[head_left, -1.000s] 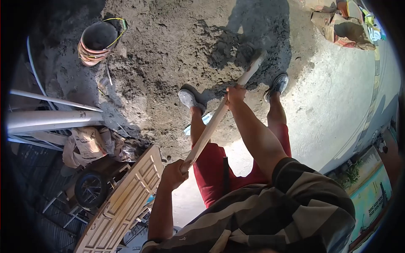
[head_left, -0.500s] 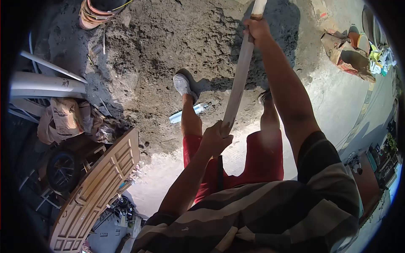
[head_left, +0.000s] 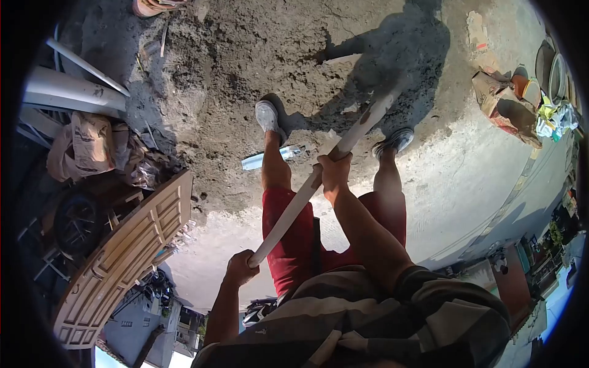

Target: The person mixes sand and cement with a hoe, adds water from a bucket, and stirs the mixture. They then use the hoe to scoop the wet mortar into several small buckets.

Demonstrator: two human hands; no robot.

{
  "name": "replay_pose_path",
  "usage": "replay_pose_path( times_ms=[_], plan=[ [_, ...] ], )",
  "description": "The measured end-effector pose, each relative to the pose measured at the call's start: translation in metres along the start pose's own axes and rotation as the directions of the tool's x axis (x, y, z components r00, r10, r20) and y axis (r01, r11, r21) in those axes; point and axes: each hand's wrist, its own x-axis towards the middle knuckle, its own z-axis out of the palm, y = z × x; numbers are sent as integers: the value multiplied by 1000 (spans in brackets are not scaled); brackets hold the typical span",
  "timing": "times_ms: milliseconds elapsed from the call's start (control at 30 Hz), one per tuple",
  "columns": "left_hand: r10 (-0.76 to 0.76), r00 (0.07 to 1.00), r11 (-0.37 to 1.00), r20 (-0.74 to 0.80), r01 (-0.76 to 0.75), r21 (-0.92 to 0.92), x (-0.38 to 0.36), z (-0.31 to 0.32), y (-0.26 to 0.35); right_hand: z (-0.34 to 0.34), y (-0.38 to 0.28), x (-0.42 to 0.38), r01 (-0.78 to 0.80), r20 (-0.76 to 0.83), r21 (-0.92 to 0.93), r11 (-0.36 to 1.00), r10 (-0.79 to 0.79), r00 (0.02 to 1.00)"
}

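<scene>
A long pale wooden pole (head_left: 288,214) runs slantwise across my body, from low on the left up to the shaded ground. My left hand (head_left: 242,268) is closed around its near end, beside my left hip. Farther along, in front of my thighs, my right hand (head_left: 334,172) wraps round the shaft. Brown marks show on the wood ahead of that grip. The pole's far end sinks into my shadow (head_left: 399,55), where any tool head is hidden. Rough, damp grey mortar or soil (head_left: 227,67) covers the ground before my feet.
A light-blue strip (head_left: 261,159) lies by my left shoe (head_left: 268,115). At left are white pipes (head_left: 76,89), paper sacks (head_left: 92,144), a wheel (head_left: 80,224) and a panelled wooden door (head_left: 129,260). A torn sack (head_left: 506,107) and buckets (head_left: 555,76) sit at right.
Both hands have drawn back toward my body, the left one down and leftward. The pole has swung to a flatter slant, its far end pulled closer.
</scene>
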Motion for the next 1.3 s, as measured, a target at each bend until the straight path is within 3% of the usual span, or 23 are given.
replay_pose_path(
  times_ms=[33,100,167,200,233,267,333,400,467,500,533,567,600,633,667,733,800,867,1000,1133,1200,1267,1300],
  plan=[
    [36,999,999,-13,-37,-18,5,4,-9,-4,-2,-8,-4,-22,81,997,6,1000],
    [167,985,986,-43,-166,17,26,2,17,-26,-36,1,158,-6,99,982,-159,987],
    [175,983,985,58,-175,-9,54,-17,94,-54,-76,58,267,-54,70,961,-264,963],
    [260,964,965,55,-256,-63,73,-18,125,-56,-116,71,317,-79,103,943,-310,947],
    [300,952,954,61,-300,-2,91,-21,164,-70,-142,116,340,-20,78,937,-340,940],
    [339,939,938,67,-342,59,109,-24,204,-76,-166,158,335,-28,59,940,-334,942],
    [400,913,913,-78,-404,-53,124,-24,255,-80,-197,222,146,-69,-139,979,-157,985],
    [352,934,932,-70,-356,-63,117,-23,226,-56,-167,227,46,-108,-321,946,-85,991],
    [229,973,967,-32,-231,-106,83,-29,174,-23,-80,193,-74,-154,-417,906,10,988],
    [191,981,977,-28,-193,-94,80,-17,115,-8,-45,155,-112,-187,-389,914,41,981],
    [106,994,994,-25,-105,39,69,-22,88,1,-2,132,1,-148,-190,982,-30,989],
    [41,994,999,-103,-37,37,65,-16,47,6,12,101,-38,-123,-75,996,29,992],
    [95,975,991,-199,-72,116,65,-12,14,5,12,69,-108,-39,77,991,111,993],
    [166,949,977,-268,-121,177,62,-12,-3,3,27,56,-10,-102,71,997,17,995],
    [58,964,991,-258,-24,133,56,-15,-4,0,40,49,85,-160,53,995,-76,984],
    [80,960,982,-267,-30,187,52,-5,-11,-15,15,12,95,-102,229,969,-73,992],
    [146,970,972,-193,-104,213,38,-3,10,-37,-1,15,91,58,295,951,-112,992],
    [76,976,995,-204,-61,79,13,-13,46,-35,-40,15,105,168,302,947,-161,973],
    [189,846,980,-499,-127,156,-20,-52,63,41,-85,32,195,307,294,936,-285,908],
    [253,637,963,-728,-94,253,-45,-141,64,168,-92,47,60,528,234,970,-179,830],
    [232,641,963,-732,-46,265,-43,-190,56,224,-90,64,60,580,168,984,-148,801],
    [255,618,955,-744,-39,295,-26,-234,43,275,-93,81,45,520,-249,967,95,849],
    [249,610,959,-752,-45,281,-12,-253,36,304,-97,91,290,347,-443,848,-136,928]
  ],
)
